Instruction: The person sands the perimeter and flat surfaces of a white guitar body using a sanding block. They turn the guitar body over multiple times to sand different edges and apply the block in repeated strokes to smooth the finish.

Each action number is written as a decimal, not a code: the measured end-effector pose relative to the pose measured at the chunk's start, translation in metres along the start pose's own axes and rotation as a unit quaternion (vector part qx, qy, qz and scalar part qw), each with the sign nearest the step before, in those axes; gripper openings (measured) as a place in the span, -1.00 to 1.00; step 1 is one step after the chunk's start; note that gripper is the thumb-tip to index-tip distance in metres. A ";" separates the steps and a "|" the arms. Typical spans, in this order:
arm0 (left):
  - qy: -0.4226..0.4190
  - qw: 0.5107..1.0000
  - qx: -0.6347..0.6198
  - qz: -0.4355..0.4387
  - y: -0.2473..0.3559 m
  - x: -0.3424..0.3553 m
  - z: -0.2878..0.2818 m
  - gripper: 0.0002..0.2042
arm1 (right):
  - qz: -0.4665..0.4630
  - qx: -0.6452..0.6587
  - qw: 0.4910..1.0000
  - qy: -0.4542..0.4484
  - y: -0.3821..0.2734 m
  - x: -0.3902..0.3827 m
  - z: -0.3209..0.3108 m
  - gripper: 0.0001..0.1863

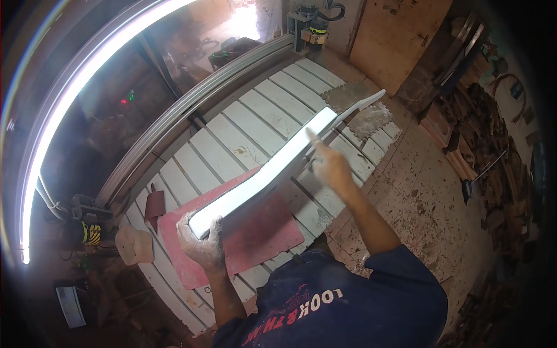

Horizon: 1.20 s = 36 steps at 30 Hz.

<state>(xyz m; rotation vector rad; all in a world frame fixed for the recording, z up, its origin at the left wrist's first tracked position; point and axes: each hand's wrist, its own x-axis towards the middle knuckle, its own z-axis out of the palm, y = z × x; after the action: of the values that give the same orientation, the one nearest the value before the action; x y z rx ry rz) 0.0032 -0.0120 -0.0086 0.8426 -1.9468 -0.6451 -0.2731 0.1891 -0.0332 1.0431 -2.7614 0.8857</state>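
Note:
A long, slightly bent white piece (pixel 278 164), apparently painted or primed, is held at a slant above the slatted bench. My left hand (pixel 203 240), dusted with white, wraps around its near lower end, thumb on the side edge. Close to the far end, my right hand (pixel 332 165) reaches in from the right. Its index finger is stretched out onto the white face, the other fingers partly curled. Beyond that end a thinner curved white part (pixel 362 103) sticks out; whether it belongs to the same piece I cannot tell. A red sheet (pixel 261 223) lies underneath.
The pale slatted bench (pixel 229 136) has a metal rail (pixel 232 75) along its far side. A cap (pixel 134 245) and a rolled reddish sheet (pixel 155 206) lie at the left. Wood scraps (pixel 493 133) pile at the right; debris covers the floor (pixel 418 203).

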 end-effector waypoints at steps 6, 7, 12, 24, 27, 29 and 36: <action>0.011 1.000 0.016 -0.002 0.005 0.001 -0.004 -0.52 | -0.120 0.217 0.960 -0.128 -0.069 -0.058 0.042 -0.16; 0.002 1.000 0.025 -0.009 0.006 0.001 -0.005 -0.53 | -0.141 0.139 0.974 -0.107 -0.061 -0.053 0.045 -0.15; 0.009 0.999 0.033 0.026 0.004 0.001 0.001 -0.51 | 0.041 0.017 0.999 -0.008 0.020 0.012 -0.003 -0.14; 0.035 0.998 0.058 0.014 0.001 0.002 0.003 -0.51 | -0.146 0.052 0.988 -0.025 -0.025 -0.043 0.043 -0.10; 0.039 0.998 0.054 0.009 -0.006 0.009 0.005 -0.49 | -0.042 0.063 0.996 0.038 0.017 0.000 0.025 -0.16; 0.051 0.997 0.052 0.003 -0.013 0.012 0.006 -0.47 | 0.004 0.059 0.995 0.083 0.042 0.028 0.015 -0.23; 0.062 0.996 0.059 0.006 -0.028 0.018 0.009 -0.45 | 0.207 0.485 0.844 0.103 0.114 0.043 0.030 -0.47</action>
<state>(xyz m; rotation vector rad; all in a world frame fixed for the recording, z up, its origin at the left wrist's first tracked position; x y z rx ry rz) -0.0025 -0.0421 -0.0232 0.9198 -1.8901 -0.4634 -0.3736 0.2170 -0.1038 0.2879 -2.3047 2.4193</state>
